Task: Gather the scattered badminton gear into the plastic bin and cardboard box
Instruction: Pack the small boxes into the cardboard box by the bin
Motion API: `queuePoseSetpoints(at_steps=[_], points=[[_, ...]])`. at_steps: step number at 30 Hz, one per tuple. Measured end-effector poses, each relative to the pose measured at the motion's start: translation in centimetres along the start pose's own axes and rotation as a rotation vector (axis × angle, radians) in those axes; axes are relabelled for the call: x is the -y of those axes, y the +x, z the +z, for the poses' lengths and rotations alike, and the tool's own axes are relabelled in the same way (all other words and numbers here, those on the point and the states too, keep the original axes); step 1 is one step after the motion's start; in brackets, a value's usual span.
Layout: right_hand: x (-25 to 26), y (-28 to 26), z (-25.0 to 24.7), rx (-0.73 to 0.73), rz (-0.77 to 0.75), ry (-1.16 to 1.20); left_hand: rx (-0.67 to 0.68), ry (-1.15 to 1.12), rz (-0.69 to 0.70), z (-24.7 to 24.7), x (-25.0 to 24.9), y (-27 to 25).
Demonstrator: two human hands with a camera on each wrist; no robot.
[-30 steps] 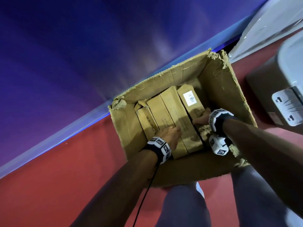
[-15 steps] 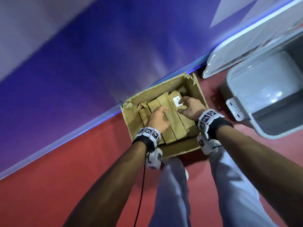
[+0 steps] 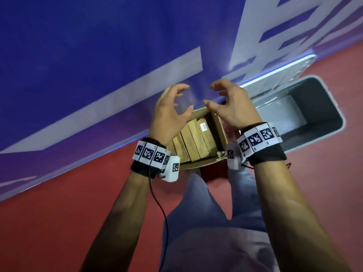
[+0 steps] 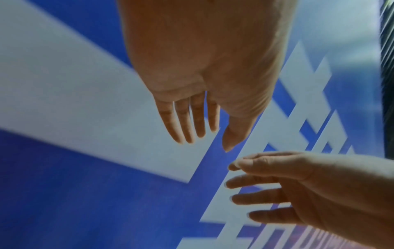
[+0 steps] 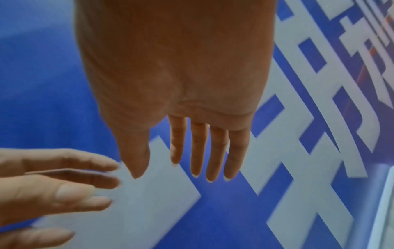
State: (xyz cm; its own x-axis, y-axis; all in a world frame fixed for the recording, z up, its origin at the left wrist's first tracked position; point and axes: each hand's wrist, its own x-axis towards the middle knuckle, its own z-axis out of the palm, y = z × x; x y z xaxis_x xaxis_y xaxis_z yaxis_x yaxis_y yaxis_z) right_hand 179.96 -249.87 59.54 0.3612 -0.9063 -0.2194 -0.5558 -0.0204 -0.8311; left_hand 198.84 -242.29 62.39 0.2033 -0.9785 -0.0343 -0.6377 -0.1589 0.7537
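Cardboard box (image 3: 221, 132) sits on the red floor against the blue wall, at about 12 o'clock from the person's legs. Inside it, long brown cartons (image 3: 193, 139) lie packed side by side, one with a white label — presumably the badminton gear, though their contents can't be seen. Grey plastic bin (image 3: 332, 107) stands just beside the box at 2 o'clock; what shows of its inside looks bare, the near end being hidden behind the right wrist.

Left hand (image 3: 169, 112) and right hand (image 3: 232, 107) hover above the box, well clear of it, palms facing each other, fingers spread and loosely bent, gripping nothing. Both wrist views confirm it: fingers (image 4: 187, 121) hang relaxed with only the wall behind them, and the other hand's fingers (image 5: 200, 148) likewise.

Judgement: the box part looks done or nearly so — cartons are seated and hands are off. No loose gear shows on the visible floor, so whether anything remains for the bin can't be told.
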Motion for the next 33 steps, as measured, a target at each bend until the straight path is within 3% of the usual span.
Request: queuePoseSetpoints(at_steps=[7,10,17,26,33], points=[[8.4,-5.5,-5.8,-0.213,-0.047,-0.022,-0.025,-0.054,0.145,-7.2,-6.9,-1.6],[10.1,-9.5,-6.6,-0.329,-0.015,-0.041,0.069,-0.035,0.213,-8.7,-8.4,-2.5],[10.3,-22.9,-6.0,-0.551,0.232,0.000,0.377,-0.027,0.387,-10.3,-12.3,-5.8],[9.3,-39.7,-10.5,-0.872,0.454,0.028,0.724,0.001,0.726,-1.7,-22.5,-13.4],[5.9,-59.4,-10.0,-1.151,0.654,0.080,0.981,-0.024,1.029,8.4,-32.2,-28.8]])
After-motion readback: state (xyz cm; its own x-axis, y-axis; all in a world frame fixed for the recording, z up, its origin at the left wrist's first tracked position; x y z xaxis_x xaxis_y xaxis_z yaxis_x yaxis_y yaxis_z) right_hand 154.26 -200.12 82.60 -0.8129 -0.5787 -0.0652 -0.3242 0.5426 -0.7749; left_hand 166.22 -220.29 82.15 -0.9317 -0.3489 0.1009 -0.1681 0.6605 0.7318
